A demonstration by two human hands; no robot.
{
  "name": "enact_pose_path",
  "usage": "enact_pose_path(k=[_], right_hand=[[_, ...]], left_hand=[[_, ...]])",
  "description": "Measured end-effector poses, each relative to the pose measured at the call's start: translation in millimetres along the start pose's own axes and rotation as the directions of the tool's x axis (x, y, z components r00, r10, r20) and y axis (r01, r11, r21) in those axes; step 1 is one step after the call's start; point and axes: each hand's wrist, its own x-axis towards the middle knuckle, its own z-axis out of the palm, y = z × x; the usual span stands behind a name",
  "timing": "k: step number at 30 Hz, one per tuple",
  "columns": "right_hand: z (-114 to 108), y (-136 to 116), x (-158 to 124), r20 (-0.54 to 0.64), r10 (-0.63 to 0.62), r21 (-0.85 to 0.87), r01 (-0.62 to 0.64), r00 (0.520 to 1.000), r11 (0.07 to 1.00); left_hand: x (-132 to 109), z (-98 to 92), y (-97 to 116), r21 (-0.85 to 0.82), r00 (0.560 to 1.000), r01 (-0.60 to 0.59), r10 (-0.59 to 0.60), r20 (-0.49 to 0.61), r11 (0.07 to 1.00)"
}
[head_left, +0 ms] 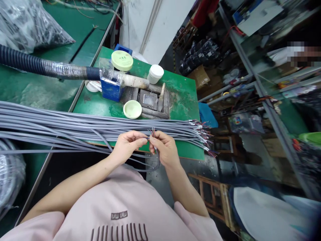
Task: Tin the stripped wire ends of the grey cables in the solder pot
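A thick bundle of grey cables (75, 125) lies across the green bench (183, 97), their stripped coloured wire ends (204, 134) fanning out at the right. My right hand (165, 149) is closed around one grey cable (150, 167) that loops below the bench edge, its bared coloured wires (152, 133) sticking up above my fingers. My left hand (127, 144) pinches at those wire tips, thumb and forefinger pressed together right beside the right hand.
Behind the cables stand a blue box (111, 87), a metal solder pot (149, 100), a pale green lid (132, 109), a green-lidded jar (122, 60) and a white jar (155, 73). A black corrugated hose (37, 65) crosses from the left. Shelving (263, 87) fills the right.
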Motion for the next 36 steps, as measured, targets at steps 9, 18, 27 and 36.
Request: enact_pose_path(k=[9,18,27,36], right_hand=[[-9.6,-14.7,28.8,-0.118,-0.206,-0.229,0.176,0.971,0.957],[-57.6,-38.6,155.9,-0.068,-0.114,-0.66,0.041,0.991,0.75],[-59.1,-29.3,205.8,-0.077,-0.064,-0.936,-0.05,0.995,0.348],[-57.0,-30.0,209.1,-0.089,-0.046,-0.966,-0.075,0.995,0.246]], left_hand=[[16.1,8.1,-11.0,-0.045,0.999,0.025,-0.024,0.023,0.999],[18.7,-1.5,-0.5,0.025,0.981,0.092,-0.095,0.169,0.995],[11.5,-24.6,12.2,0.083,0.988,0.078,-0.088,0.127,0.993],[7.5,-31.5,14.3,0.093,0.994,0.045,-0.055,0.098,0.995]])
